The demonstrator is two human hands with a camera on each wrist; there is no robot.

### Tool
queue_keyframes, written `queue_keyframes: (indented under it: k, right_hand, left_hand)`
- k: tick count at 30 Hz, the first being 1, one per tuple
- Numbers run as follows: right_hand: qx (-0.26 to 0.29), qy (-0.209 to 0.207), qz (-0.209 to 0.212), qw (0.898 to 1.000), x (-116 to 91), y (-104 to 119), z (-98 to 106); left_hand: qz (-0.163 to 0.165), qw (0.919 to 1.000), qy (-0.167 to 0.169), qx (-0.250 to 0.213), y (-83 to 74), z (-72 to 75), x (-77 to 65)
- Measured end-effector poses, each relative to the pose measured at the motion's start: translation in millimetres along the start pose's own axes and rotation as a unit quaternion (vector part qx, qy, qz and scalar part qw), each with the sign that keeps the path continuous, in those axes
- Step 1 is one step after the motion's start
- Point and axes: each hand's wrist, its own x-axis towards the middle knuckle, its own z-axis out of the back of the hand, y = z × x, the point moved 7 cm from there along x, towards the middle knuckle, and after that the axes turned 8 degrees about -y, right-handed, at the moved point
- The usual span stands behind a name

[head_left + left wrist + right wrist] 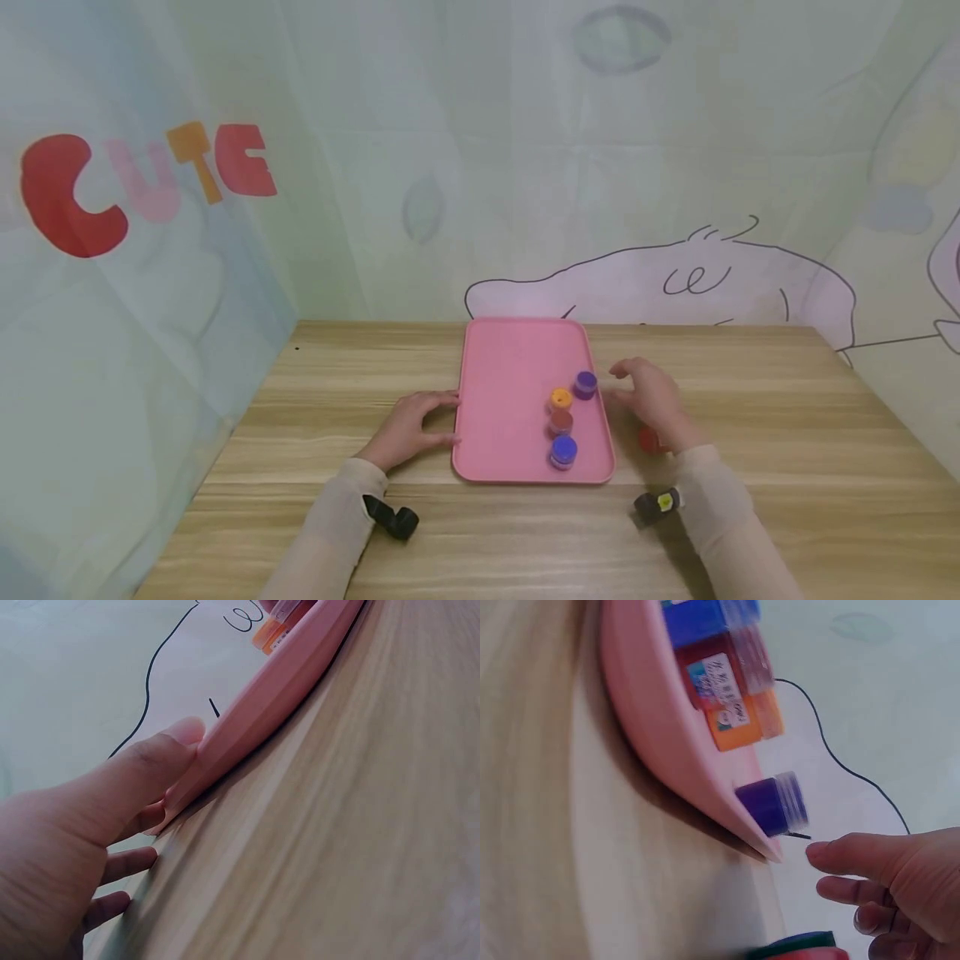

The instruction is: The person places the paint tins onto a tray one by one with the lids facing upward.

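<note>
My left hand (412, 427) touches the left rim of a pink tray (502, 367), thumb and fingertips against its edge. Small paint jars stand on the tray's right side: purple (586, 386), orange (560, 401), red-brown (561, 424) and blue (563, 452). Just outside the right rim, my right hand (654, 404) hovers near the purple jar, fingers slightly bent and holding nothing. In the right wrist view, a gap separates its fingertips from that jar. A red object (651, 440) lies on the table, partly hidden by the right wrist.
The tray lies on a wood-grain table (315, 375), near its back edge. Behind hangs a printed cloth (360, 167) with cartoon drawings and letters. Below the right hand, the right wrist view shows something green (802, 943) beside something red, both cut off by the frame.
</note>
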Motion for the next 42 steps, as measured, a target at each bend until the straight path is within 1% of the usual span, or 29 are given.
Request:
queue_keyframes:
  k: [4,11,16,21,26,30,37,41,42]
  right_hand:
    - [-0.028,-0.001,0.019,0.999,0,-1,8]
    - [-0.06,0.015,0.024,0.998,-1,-7,19]
    - [-0.076,0.021,0.027,0.997,-1,-14,21]
    - [-0.074,0.036,0.014,0.997,-2,-19,21]
    - [-0.069,0.045,0.016,0.996,-3,-22,21]
    - [-0.064,0.053,0.009,0.997,-3,-25,20]
    - [-0.05,0.064,-0.031,0.996,-3,-35,17]
    - [-0.043,0.07,-0.041,0.996,-2,-40,15]
    - [-0.041,0.072,-0.039,0.996,-2,-40,15]
  left_hand:
    - [-0.002,1.0,-0.001,0.001,0.1,-0.1,0.2]
    - [-0.004,1.0,-0.003,-0.001,-0.5,0.9,0.7]
    - [-0.004,1.0,-0.002,-0.001,-1.4,0.7,0.8]
    - [-0.006,1.0,-0.003,0.002,-2.2,0.8,0.7]
    - [-0.006,1.0,-0.003,0.003,-2.4,0.6,0.6]
    - [-0.005,1.0,-0.002,0.002,-2.2,0.5,0.6]
    - [-0.001,1.0,-0.002,-0.001,-1.2,0.5,0.0]
    - [0.001,1.0,0.0,-0.003,-0.9,0.3,-0.4]
    - [0.001,1.0,0.0,-0.002,-0.9,0.3,-0.4]
